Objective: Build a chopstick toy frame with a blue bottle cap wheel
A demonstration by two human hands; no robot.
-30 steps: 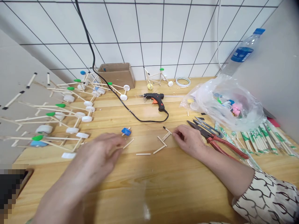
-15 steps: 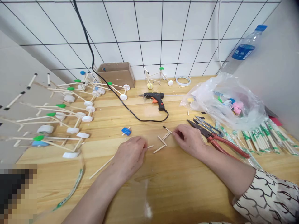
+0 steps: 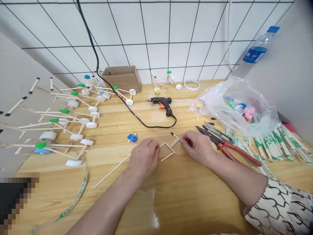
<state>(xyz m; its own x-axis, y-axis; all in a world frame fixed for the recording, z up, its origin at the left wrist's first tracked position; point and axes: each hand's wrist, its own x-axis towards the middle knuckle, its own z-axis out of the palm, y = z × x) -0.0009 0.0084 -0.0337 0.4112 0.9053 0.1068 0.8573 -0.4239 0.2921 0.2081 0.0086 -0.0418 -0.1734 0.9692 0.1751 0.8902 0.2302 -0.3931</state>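
And here we have our left hand (image 3: 144,160) closed over a long stick (image 3: 111,170), our right hand (image 3: 195,147) pinching the corner of the stick frame (image 3: 167,157) between them on the table. That frame has no wheels yet; the wheeled models (image 3: 56,121) stand complete beyond.

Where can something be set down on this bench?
Bare wood lies between the left forearm and right forearm, and in front of the black glue gun. Crowded: wheeled stick models at left, red-handled pliers and wrapped chopsticks at right.

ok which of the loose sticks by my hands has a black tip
The short stick at the right hand; its far end is black, while the other loose sticks are plain wood.
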